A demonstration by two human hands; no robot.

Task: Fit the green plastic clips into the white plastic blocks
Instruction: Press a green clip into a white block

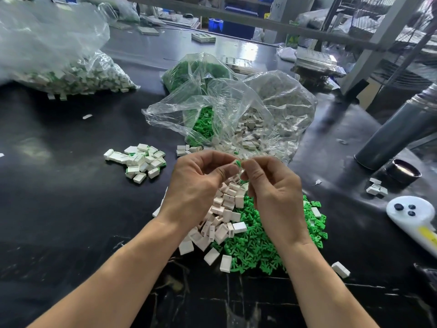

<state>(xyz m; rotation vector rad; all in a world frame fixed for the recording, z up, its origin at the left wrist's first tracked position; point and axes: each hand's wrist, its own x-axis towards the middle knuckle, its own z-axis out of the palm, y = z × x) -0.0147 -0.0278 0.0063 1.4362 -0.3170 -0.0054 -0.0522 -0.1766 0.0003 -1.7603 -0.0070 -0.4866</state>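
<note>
My left hand [201, 183] and my right hand [272, 188] meet above the black table, fingertips together. Between them sits a green clip [238, 163] against a small white block [240, 172]; the left fingers curl round the block and the right fingers pinch the clip. Below the hands lies a heap of loose white blocks [222, 218], and beside it on the right a heap of green clips [260, 245]. A small pile of blocks with green clips in them [142, 163] lies to the left.
An open clear bag [236, 114] with green clips and white blocks lies behind the hands. A large bag of blocks [59, 62] is at the far left. A grey cylinder [402, 129], a dark cup [405, 172] and a white device [409, 216] sit at the right.
</note>
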